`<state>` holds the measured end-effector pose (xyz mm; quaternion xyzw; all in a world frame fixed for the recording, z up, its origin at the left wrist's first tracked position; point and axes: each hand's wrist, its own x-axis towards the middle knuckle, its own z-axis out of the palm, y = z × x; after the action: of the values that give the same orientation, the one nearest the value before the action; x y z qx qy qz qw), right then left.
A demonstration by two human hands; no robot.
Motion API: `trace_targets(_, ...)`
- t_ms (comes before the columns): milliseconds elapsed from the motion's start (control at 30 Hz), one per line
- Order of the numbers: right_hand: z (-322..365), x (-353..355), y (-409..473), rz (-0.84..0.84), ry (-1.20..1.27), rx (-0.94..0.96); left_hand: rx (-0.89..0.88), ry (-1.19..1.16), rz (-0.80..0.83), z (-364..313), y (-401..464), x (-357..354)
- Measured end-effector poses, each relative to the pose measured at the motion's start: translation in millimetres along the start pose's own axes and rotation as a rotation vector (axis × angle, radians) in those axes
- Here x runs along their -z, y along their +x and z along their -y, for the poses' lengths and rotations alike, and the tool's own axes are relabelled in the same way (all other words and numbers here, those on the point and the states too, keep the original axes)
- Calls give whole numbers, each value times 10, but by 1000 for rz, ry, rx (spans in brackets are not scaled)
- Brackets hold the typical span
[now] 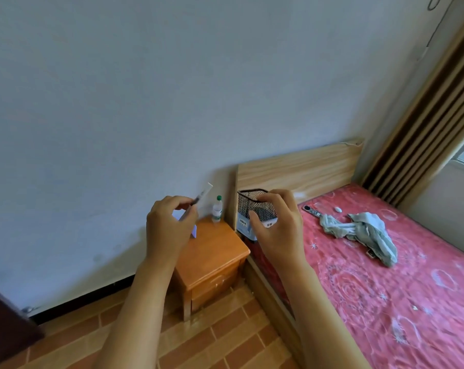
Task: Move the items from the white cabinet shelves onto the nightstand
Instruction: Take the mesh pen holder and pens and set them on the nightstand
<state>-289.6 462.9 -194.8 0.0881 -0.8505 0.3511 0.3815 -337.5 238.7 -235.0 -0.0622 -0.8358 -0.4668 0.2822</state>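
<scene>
Nestling in right grip (276,225): mesh basket (254,206)

Black mesh basket (254,205) held aloft, pen (192,205) tilted, bottle (217,210) upright on nightstand (214,251)

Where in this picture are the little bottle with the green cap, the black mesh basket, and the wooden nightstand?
Small bottle (217,211): head view, on its labelled body.
Black mesh basket (254,205): head view, on its mesh side wall.
Nightstand (214,249): head view, on a bare part of its orange top.

Both hands raised, fingers (274,202) curled
</scene>
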Motion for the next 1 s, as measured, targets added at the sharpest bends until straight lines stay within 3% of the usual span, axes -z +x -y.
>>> trace_targets(533, -300, -1244, 515, 130, 89, -46, 170, -11, 22, 853, 478, -96)
trace_targets(1000, -1570, -2412, 1524, 160, 177, -162, 211, 58, 117, 1497, 1852, -1160)
